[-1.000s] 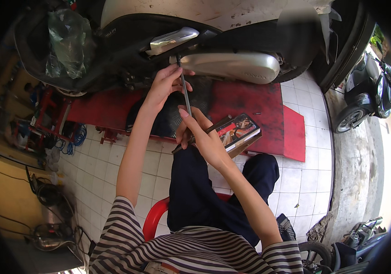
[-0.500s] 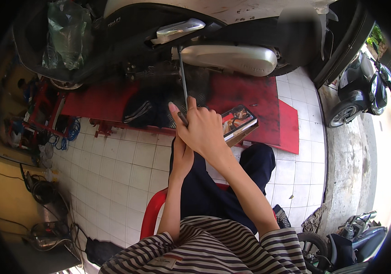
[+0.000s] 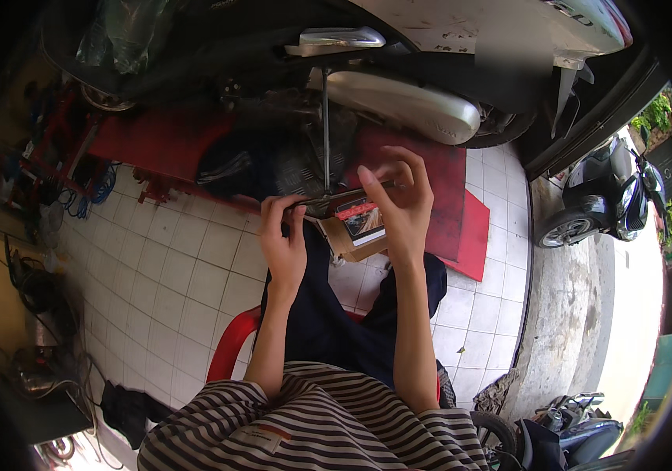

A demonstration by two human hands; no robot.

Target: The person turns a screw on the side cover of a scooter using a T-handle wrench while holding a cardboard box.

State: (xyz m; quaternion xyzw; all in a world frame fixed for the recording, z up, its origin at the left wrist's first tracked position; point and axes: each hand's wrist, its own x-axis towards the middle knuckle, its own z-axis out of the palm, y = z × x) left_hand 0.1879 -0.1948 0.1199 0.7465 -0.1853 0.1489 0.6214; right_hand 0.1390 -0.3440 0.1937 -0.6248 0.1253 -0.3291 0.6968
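Note:
A T-handle wrench (image 3: pixel 326 133) reaches from the scooter's side, below the silver footpeg (image 3: pixel 344 38), down to my hands. My left hand (image 3: pixel 284 250) is closed, thumb and fingers pinching the left end of its dark crossbar. By the bar's other end is my right hand (image 3: pixel 405 206), thumb and curved fingers apart; I see no firm grip there. Just below the bar lies a cardboard box (image 3: pixel 361 253) with a printed picture and red parts on it, above my knees. The scooter (image 3: pixel 410 106) has a silver side cover.
The scooter stands over a red lift platform (image 3: pixel 450 184). I sit on a red plastic chair (image 3: pixel 230 345) over white floor tiles (image 3: pixel 187 271). Another scooter (image 3: pixel 587 208) is parked at the right, and a motorbike (image 3: pixel 571 432) at the lower right. Cables (image 3: pixel 85 369) hang at the left.
My hands, stacked together half a second ago, have parted, left hand to the left and right hand to the right. The wrench's crossbar now shows between them. My view has shifted slightly.

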